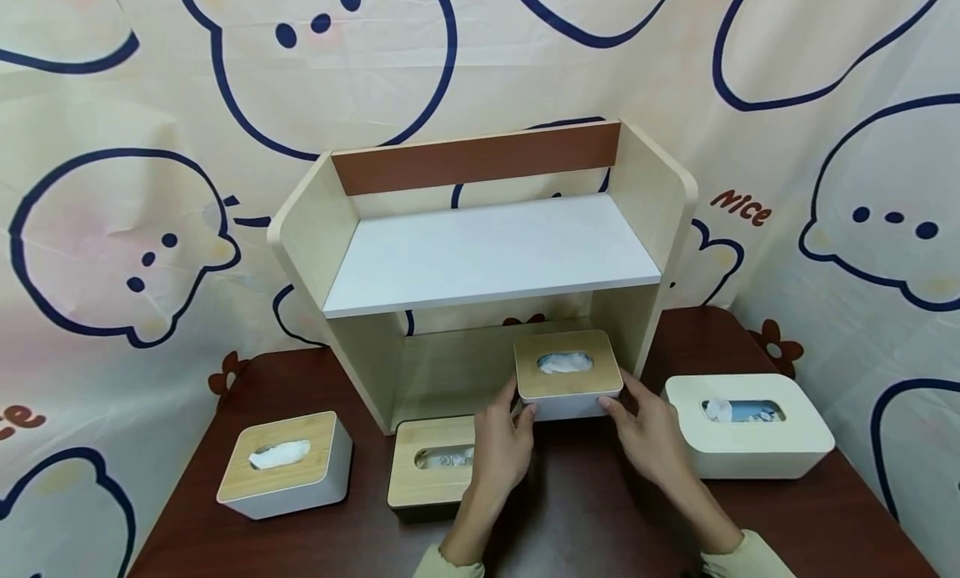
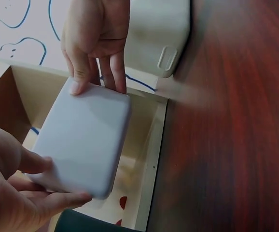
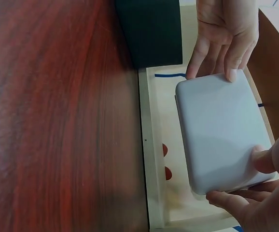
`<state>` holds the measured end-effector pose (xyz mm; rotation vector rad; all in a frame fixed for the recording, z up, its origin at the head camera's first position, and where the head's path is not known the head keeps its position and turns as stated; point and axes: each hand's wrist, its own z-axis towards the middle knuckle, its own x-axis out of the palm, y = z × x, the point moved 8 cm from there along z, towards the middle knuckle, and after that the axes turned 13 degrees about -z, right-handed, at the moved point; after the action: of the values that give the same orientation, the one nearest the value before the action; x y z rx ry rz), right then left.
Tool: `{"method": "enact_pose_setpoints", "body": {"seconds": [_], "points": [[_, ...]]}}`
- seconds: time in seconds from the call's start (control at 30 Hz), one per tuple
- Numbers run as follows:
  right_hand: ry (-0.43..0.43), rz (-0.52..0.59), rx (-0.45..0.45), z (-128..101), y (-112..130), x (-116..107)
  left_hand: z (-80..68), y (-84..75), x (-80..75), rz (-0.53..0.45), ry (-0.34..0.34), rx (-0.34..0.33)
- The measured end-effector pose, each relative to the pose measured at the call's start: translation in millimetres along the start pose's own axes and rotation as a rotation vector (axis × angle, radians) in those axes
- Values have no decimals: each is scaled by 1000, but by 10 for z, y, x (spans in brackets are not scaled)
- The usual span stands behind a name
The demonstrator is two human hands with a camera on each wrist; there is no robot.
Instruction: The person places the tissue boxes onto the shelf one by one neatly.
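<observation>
Held two-handed at the lower opening of the shelf unit (image 1: 491, 253), toward its right side panel: small tissue box (image 1: 567, 382), wood-look lid uppermost, pale grey body, white tissue in the oval slot. Gripped at the left end by the left hand (image 1: 504, 440), thumb against the front. Gripped likewise at the right end by the right hand (image 1: 647, 432), thumb again on the front. Resting on the shelf unit's lower board or raised just above: cannot tell.

Just in front of the shelf unit, at its left half: dark-bodied box (image 1: 420, 488), wood-look lid, partly hidden behind the left arm. Left of the shelf unit, apart from it: pale-sided box (image 1: 315, 444), wood-look lid, tissue showing. Right of the shelf unit, near its front: white box (image 1: 750, 461), blue-printed packet visible through the slot. Beneath the shelf unit and reaching out in front: dark red-brown table (image 1: 581, 511). Behind the shelf unit: pale backdrop (image 1: 570, 77), blue-outlined bears.
</observation>
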<state>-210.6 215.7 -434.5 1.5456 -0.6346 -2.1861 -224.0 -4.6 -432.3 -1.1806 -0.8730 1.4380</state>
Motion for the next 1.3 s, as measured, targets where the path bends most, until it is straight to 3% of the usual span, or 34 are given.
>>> {"method": "enact_pose_setpoints", "body": {"seconds": [0.4,0.93,1.13,1.3], "points": [[-44,34,17,191,-63,128,178,98,43,-47,-40,-57],[-12,70,87,302,-118,311,335,251,92,16,-88,-76],[4,74,115,312,-157,351,336,295,117,-31,-59,-131],[2,79,118,309,-164,359,334,308,122,-33,-51,-132]]}}
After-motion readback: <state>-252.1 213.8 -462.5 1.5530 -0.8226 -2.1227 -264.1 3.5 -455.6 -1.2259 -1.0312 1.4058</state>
